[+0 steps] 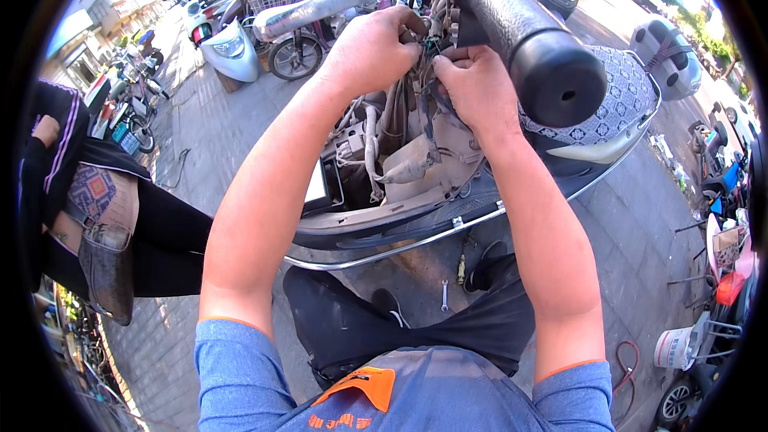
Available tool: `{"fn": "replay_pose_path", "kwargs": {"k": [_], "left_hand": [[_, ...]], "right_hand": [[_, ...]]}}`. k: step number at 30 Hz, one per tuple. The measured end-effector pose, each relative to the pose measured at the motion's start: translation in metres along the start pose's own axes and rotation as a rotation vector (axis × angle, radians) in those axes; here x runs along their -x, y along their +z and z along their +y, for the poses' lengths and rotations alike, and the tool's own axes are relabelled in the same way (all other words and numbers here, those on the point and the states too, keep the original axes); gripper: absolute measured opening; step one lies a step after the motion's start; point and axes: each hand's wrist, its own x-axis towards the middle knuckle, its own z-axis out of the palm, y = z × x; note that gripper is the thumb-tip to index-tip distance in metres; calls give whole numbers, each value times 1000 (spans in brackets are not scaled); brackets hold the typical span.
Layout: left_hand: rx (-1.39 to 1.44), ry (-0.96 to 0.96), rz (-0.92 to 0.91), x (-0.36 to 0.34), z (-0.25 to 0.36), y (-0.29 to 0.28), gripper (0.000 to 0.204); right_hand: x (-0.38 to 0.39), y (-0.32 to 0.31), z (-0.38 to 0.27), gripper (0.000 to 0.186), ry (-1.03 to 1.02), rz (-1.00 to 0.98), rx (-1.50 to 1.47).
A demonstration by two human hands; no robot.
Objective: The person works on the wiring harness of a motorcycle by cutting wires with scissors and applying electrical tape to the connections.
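Handling exposed wiring (430, 38) at twelve o'clock seems the step; left hand (374, 50) and right hand (480, 88) curl inward, grip unclear; next probably needs careful fingertip control.

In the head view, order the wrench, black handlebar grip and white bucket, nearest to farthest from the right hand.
From the right hand:
1. Black handlebar grip, to its right
2. Wrench, well below it
3. White bucket, far lower right

Left hand (370, 50) near right hand (480, 86), fingers (409, 21) curled, arms (258, 212) outstretched.
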Motion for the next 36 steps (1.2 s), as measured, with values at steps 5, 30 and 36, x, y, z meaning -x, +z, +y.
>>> {"fn": "replay_pose_path", "kwargs": {"k": [5, 30, 36], "left_hand": [[-78, 6, 40, 0, -3, 10, 35], [-14, -278, -125, -38, 15, -2, 36], [100, -226, -130, -46, -11, 17, 31]], "right_hand": [[-3, 1, -6, 26, -68, 132, 116], [-30, 12, -7, 24, 49, 88, 46], [-41, 17, 9, 26, 73, 39, 269]]}}
